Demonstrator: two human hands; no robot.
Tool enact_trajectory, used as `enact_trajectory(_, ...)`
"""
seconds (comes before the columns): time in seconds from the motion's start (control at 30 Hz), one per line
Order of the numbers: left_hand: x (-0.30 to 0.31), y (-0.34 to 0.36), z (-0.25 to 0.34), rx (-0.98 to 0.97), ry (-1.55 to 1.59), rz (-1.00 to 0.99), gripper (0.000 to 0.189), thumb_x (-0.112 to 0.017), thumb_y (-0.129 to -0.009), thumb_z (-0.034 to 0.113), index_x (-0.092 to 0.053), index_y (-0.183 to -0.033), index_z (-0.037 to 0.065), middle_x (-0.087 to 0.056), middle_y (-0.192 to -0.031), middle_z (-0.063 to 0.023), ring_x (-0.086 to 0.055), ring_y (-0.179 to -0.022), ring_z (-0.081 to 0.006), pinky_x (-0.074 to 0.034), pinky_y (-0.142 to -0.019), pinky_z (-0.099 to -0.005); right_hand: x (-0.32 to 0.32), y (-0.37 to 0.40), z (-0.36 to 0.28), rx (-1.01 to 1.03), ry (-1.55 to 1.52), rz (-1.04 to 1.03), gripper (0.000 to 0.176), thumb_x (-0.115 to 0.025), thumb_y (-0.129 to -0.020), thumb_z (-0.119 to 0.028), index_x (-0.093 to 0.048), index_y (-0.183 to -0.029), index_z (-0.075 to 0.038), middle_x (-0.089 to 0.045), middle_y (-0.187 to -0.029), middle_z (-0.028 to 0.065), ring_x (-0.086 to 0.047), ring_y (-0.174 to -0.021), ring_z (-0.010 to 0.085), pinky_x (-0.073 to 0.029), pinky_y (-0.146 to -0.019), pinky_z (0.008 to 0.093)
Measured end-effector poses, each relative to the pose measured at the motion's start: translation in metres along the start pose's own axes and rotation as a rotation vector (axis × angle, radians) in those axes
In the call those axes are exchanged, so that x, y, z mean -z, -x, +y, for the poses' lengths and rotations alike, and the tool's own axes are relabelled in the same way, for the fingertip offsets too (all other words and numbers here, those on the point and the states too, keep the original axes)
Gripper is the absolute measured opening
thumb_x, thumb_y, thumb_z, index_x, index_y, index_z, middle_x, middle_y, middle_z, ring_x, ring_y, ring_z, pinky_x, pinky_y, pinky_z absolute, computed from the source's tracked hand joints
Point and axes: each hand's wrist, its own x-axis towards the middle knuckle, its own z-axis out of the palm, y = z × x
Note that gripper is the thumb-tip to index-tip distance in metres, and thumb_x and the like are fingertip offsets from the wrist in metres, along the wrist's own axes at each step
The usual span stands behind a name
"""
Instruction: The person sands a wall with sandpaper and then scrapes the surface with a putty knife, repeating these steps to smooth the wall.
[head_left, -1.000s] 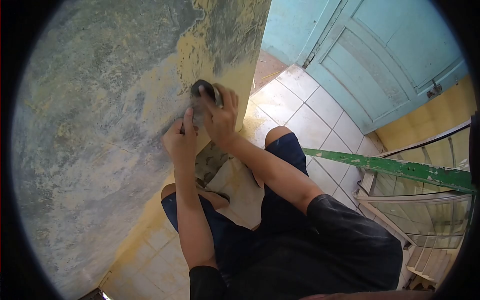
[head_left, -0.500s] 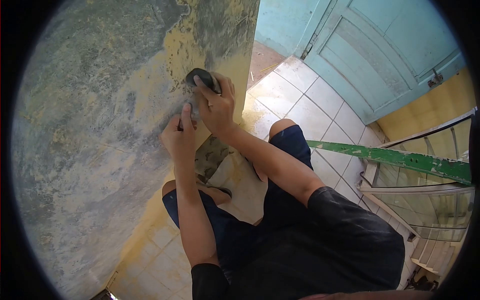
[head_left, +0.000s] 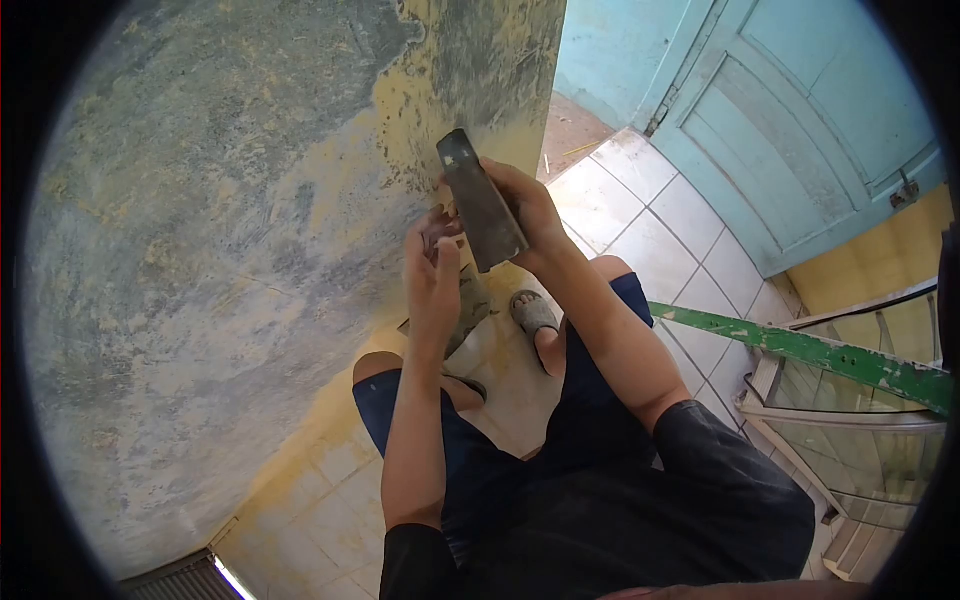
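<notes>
My right hand (head_left: 530, 215) is wrapped around the edge of a sanding block (head_left: 483, 205), a long piece with a dark, flat, dusty face. That face is turned up toward me, and the block's far end has a pale worn spot. Close on its left is my left hand (head_left: 432, 270), with loosely curled, dust-darkened fingers spread from the thumb and nothing visible in them. Behind both hands stands the wall (head_left: 230, 230), patchy with grey and yellow and scraped in places.
Between my sandalled feet is a pale tiled floor (head_left: 510, 385) with yellow dust along the wall's base. A chipped green bar (head_left: 800, 340) crosses on the right above glazed frames (head_left: 850, 445). A light blue door (head_left: 770, 140) stands at the back right.
The sanding block was against the wall under both hands. My right hand has drawn it off the wall and turned its face up; my left hand has come away from it.
</notes>
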Motion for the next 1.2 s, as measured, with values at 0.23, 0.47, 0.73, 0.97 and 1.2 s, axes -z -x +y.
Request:
enact_trajectory(0.23, -0.019, 0.013, 0.014, -0.219, -0.076, 0.117, 0.054, -0.065, -0.108, 0.025, -0.047, -0.149, -0.004, -0.061, -0.128, -0.0103, -0.059, -0.115, -0.0168, -0.049, -0.1, -0.032, 0.001, 0.002, 0.011, 0.276, 0.601, 0.143, 0.027, -0.075, -0.101, -0.028, -0.076, -0.101, 0.0, -0.073, -0.092, 0.0033, -0.066, -0.083, 0.0083, -0.052, -0.073, 0.0247)
enact_trajectory(0.47, -0.018, 0.006, 0.016, 0.108, -0.264, 0.389, 0.024, -0.068, -0.108, 0.021, -0.068, -0.101, -0.002, -0.064, -0.085, 0.0014, -0.053, -0.076, -0.0044, -0.045, -0.069, -0.0227, -0.003, 0.001, 0.023, 0.569, 0.99, 0.199, 0.031, -0.084, -0.092, -0.024, -0.06, -0.088, -0.006, -0.055, -0.079, -0.0037, -0.048, -0.073, 0.0064, -0.039, -0.065, 0.0255)
enact_trajectory(0.73, -0.027, 0.0, 0.016, 0.1, -0.185, 0.421, 0.026, -0.07, -0.107, 0.022, -0.068, -0.092, 0.001, -0.061, -0.076, 0.0047, -0.047, -0.066, -0.002, -0.036, -0.059, -0.0217, 0.002, -0.007, 0.031, 0.724, 0.917, 0.369, 0.042, -0.089, -0.086, -0.025, -0.057, -0.102, -0.003, -0.067, -0.093, 0.0089, -0.061, -0.081, 0.019, -0.051, -0.076, 0.0337)
enact_trajectory(0.97, -0.028, -0.016, -0.001, 0.017, -0.286, 0.454, 0.033, -0.072, -0.105, 0.025, -0.068, -0.083, 0.0, -0.061, -0.072, 0.0036, -0.046, -0.065, -0.0041, -0.037, -0.059, -0.0238, 0.004, -0.015, 0.012, 0.585, 1.054, 0.307, 0.049, -0.097, -0.077, -0.03, -0.072, -0.101, 0.004, -0.075, -0.09, 0.0108, -0.07, -0.084, 0.0145, -0.056, -0.076, 0.0297)
enact_trajectory(1.2, -0.034, -0.029, 0.004, -0.079, -0.471, 0.478, 0.033, -0.072, -0.105, 0.028, -0.074, -0.09, -0.002, -0.068, -0.073, -0.0017, -0.053, -0.064, -0.0054, -0.044, -0.06, -0.0251, -0.005, -0.031, 0.009, 0.502, 0.876, 0.397, 0.048, -0.099, -0.075, -0.031, -0.075, -0.098, 0.004, -0.076, -0.089, 0.0091, -0.07, -0.077, 0.0136, -0.056, -0.07, 0.0294)
